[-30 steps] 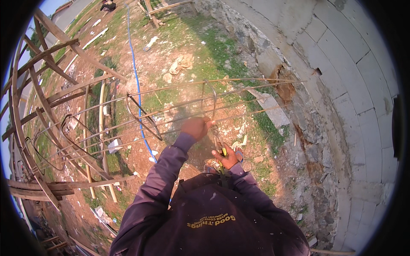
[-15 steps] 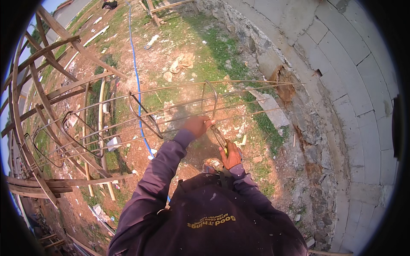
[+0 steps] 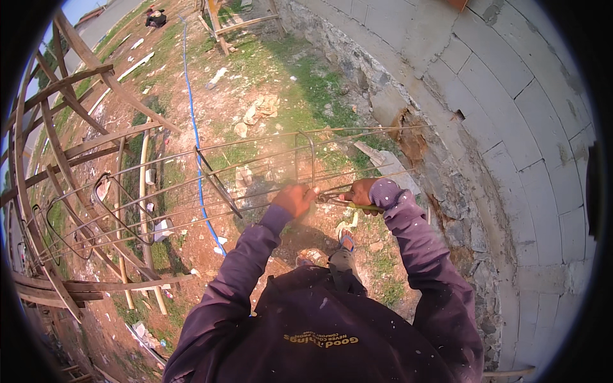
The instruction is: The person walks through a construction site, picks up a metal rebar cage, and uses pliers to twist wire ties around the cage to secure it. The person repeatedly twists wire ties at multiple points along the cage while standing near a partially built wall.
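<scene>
A long cage of thin steel rebar (image 3: 255,142) stretches across in front of me, with bent rectangular stirrups (image 3: 313,156) around its rods. My left hand (image 3: 295,200) is closed on the nearest rebar, by the lower corner of one stirrup. In my right hand (image 3: 368,193) is a pair of pincers (image 3: 333,197) with yellow-green on its handles. Their jaws point left, right beside my left fingertips, at the crossing of rod and stirrup. Whether the jaws hold any wire is too small to tell.
A wooden pole frame (image 3: 70,150) stands at the left, near the cage's left end. A blue hose (image 3: 193,115) runs along the littered ground beneath. To the right rises a grey block wall (image 3: 504,96) on a rough stone footing. A person (image 3: 155,17) sits far off.
My right hand has come up and to the right with the pincers, which now lie nearly level instead of slanting up from below. My left hand stays by the stirrup corner.
</scene>
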The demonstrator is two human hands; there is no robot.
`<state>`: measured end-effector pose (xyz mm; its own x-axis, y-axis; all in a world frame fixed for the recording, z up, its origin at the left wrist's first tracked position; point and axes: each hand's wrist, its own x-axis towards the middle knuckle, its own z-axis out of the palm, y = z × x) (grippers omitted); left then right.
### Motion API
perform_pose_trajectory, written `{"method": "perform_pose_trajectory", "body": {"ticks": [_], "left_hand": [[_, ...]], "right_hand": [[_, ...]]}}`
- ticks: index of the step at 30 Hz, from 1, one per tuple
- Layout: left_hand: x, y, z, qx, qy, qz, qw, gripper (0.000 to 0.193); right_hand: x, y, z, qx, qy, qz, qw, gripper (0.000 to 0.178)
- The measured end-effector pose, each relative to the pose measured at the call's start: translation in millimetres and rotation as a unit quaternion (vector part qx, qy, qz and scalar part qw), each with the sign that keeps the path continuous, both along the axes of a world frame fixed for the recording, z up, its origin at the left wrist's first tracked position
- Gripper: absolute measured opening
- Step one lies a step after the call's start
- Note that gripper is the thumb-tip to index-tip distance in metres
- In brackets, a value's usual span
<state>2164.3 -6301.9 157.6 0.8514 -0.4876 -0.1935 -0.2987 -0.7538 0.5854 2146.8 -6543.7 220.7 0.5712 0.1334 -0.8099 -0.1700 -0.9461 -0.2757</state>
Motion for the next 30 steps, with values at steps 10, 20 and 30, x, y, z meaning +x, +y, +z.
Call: {"method": "perform_pose_trajectory", "body": {"ticks": [10, 20, 30], "left_hand": [[-6.9, 3.4, 4.3, 0.010, -0.088, -0.017, 0.996, 0.043], [-136.0, -21.1, -24.4, -0.095, -0.208, 0.116, 0.966, 0.043], [-156.2, -125.1, 2.9, 0.010, -0.114, 0.080, 0.990, 0.026]], "right_hand": [[-112.8, 15.1, -146.5, 0.530, 0.131, -0.296, 0.784, 0.041], [-121.7, 47.4, -193.4, 0.517, -0.092, -0.323, 0.787, 0.025], [-120.6, 35.1, -232.5, 0.565, -0.132, -0.273, 0.767, 0.020]]}}
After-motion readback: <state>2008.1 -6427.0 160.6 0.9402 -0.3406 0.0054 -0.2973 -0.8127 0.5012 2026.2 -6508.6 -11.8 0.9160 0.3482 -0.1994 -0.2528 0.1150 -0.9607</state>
